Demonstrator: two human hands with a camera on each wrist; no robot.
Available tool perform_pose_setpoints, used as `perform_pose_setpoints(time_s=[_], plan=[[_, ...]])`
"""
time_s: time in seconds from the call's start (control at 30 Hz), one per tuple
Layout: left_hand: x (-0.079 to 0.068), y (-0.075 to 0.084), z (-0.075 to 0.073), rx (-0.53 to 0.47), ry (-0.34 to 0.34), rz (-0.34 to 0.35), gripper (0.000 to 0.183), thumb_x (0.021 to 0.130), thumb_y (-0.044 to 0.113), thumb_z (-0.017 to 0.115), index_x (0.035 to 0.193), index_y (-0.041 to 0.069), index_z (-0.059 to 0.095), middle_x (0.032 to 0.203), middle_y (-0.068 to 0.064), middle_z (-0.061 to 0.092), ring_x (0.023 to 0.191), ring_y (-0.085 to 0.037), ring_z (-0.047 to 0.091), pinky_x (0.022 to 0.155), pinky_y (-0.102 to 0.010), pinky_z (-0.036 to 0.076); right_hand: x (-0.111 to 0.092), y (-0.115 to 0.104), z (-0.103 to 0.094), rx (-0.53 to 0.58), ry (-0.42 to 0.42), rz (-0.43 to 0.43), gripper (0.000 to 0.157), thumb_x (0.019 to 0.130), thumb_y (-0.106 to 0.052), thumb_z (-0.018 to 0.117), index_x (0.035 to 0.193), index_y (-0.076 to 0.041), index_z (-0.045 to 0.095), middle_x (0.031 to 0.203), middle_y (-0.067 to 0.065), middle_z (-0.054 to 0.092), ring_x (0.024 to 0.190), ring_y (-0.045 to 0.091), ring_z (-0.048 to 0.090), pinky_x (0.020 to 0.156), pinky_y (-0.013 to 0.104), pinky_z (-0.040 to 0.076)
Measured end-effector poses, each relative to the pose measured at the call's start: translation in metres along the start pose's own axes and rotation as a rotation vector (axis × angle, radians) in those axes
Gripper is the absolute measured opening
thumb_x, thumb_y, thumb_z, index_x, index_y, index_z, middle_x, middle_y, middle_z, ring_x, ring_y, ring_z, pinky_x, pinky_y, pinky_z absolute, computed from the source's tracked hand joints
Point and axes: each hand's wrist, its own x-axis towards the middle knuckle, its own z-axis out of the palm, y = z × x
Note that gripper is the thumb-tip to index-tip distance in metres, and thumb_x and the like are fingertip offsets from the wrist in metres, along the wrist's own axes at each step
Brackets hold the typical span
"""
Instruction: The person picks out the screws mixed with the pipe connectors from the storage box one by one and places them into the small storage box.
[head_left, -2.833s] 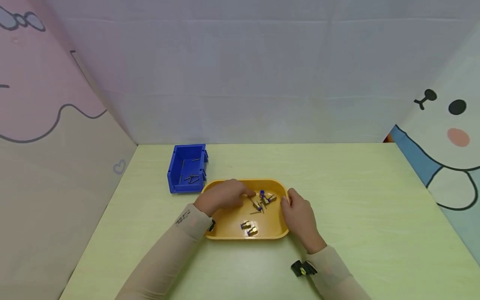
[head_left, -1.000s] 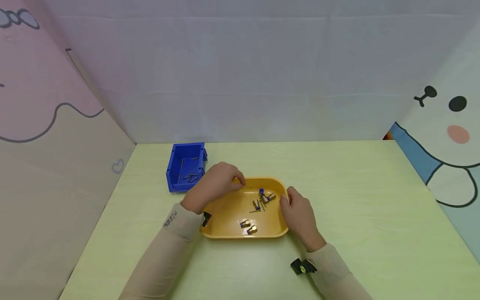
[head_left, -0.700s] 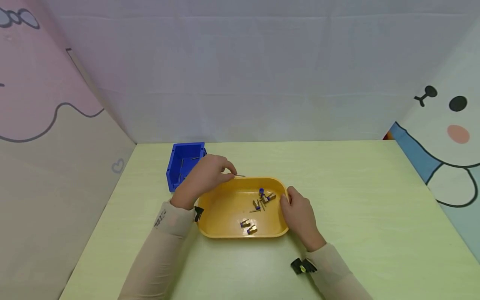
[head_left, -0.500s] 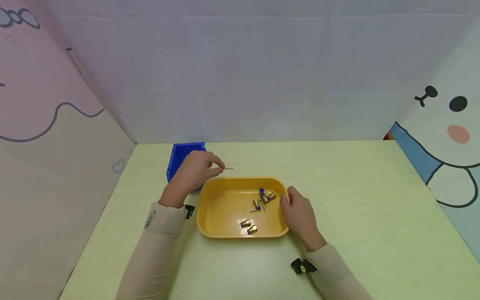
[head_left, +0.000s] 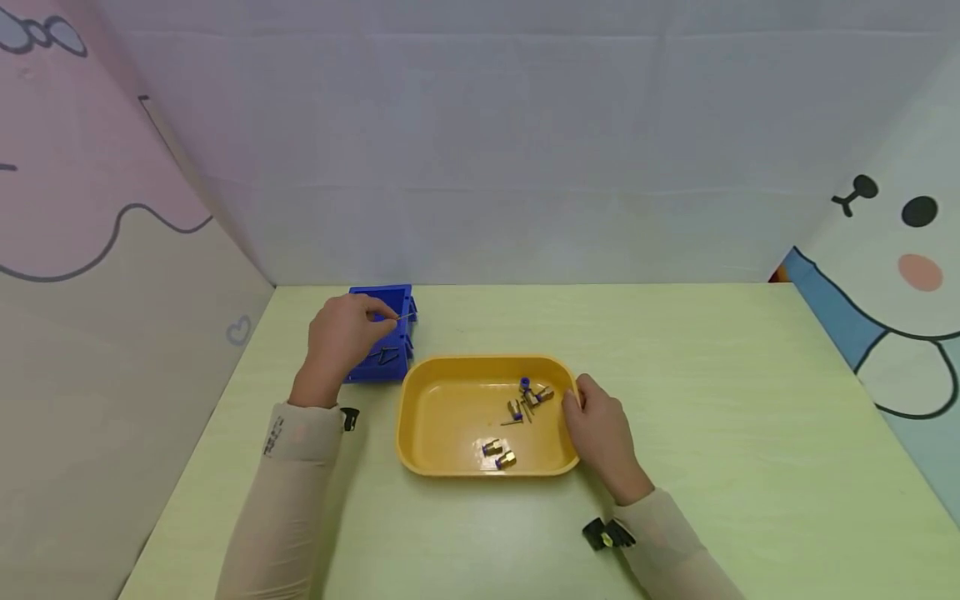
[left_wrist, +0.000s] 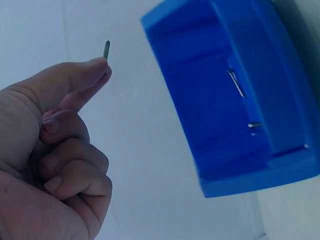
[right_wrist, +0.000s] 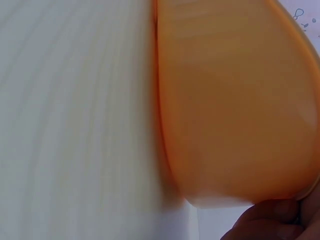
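Note:
My left hand (head_left: pixel 341 333) pinches a thin metal nail (head_left: pixel 406 316) between thumb and index finger, over the blue bin (head_left: pixel 408 337). In the left wrist view the nail (left_wrist: pixel 106 50) sticks out past the fingertips, the other fingers curled in, and the bin (left_wrist: pixel 200 125) lies beside the hand with a few nails (left_wrist: pixel 236 84) inside. My right hand (head_left: pixel 602 433) grips the right rim of the yellow tray (head_left: pixel 442 417), thumb over the edge. Brass fittings with blue ends (head_left: pixel 506 459) and a few nails (head_left: pixel 512 422) lie in the tray.
The tray stands on the pale wooden table (head_left: pixel 712 400), to the front right of the bin. A white cloth backdrop (head_left: pixel 525 167) rises behind the table, with printed panels at both sides.
My left hand has come up out of the yellow tray with a nail and moved left and back, over the blue bin. The right hand stays on the tray rim.

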Motion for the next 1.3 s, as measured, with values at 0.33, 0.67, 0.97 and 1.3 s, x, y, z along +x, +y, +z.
perform_pose_setpoints(time_s=[0.33,0.67,0.97,1.3], plan=[[0.000,-0.011,0.002,-0.007,0.020,-0.170,0.017,0.094,0.029,0.069,0.102,0.018,0.079,0.106,-0.009,0.073,0.065,-0.023,0.059,0.044,-0.029,0.043,-0.001,0.001,0.000,-0.002,0.008,-0.003,0.023,0.101,-0.021,0.050,0.080,-0.010,0.046,0.061,0.003,0.040,0.048,0.017,0.044,0.045,0.028,0.033],[-0.001,-0.014,0.005,0.024,0.020,-0.196,0.026,0.094,0.034,0.069,0.113,0.018,0.077,0.108,-0.010,0.073,0.067,-0.024,0.060,0.045,-0.030,0.043,-0.002,0.001,0.000,0.003,0.000,0.001,0.024,0.101,-0.021,0.050,0.081,-0.010,0.046,0.061,0.003,0.041,0.048,0.017,0.044,0.044,0.027,0.033],[-0.001,0.008,0.013,-0.081,0.003,-0.032,0.047,0.088,0.049,0.073,0.125,0.020,0.071,0.072,-0.001,0.059,0.065,-0.021,0.050,0.047,-0.030,0.037,-0.002,0.000,-0.001,-0.001,0.005,-0.003,0.024,0.101,-0.021,0.050,0.080,-0.010,0.046,0.060,0.003,0.039,0.048,0.017,0.043,0.044,0.027,0.032],[-0.010,0.060,0.012,-0.109,0.022,0.159,0.050,0.086,0.052,0.073,0.127,0.024,0.071,0.077,-0.001,0.062,0.064,-0.018,0.049,0.048,-0.029,0.033,-0.001,0.000,-0.001,0.001,0.010,-0.007,0.024,0.100,-0.021,0.051,0.079,-0.010,0.046,0.060,0.002,0.040,0.048,0.017,0.044,0.044,0.027,0.032]])
